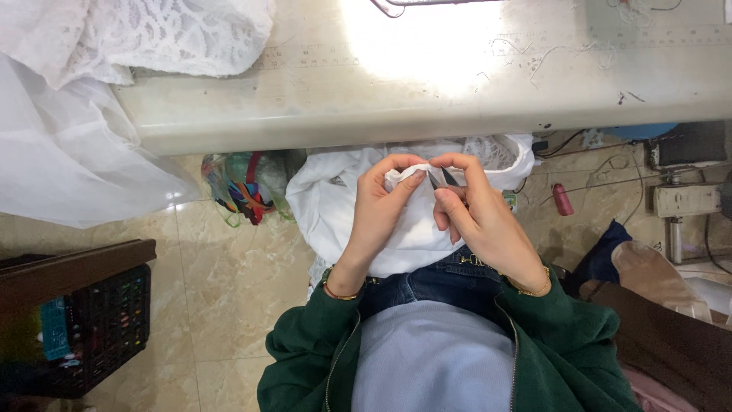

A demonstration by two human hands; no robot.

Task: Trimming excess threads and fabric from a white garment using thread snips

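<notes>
Below the sewing table [427, 114], we are pinching white fabric [415, 221] with our left hand [381, 206] while our right hand [476, 217] is gripping thread snips [441, 180], trimming its edge.

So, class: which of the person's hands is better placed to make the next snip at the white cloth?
The right hand, probably: it holds the small snips with the blades at the pinched fold, while the left hand grips the white cloth.
</notes>
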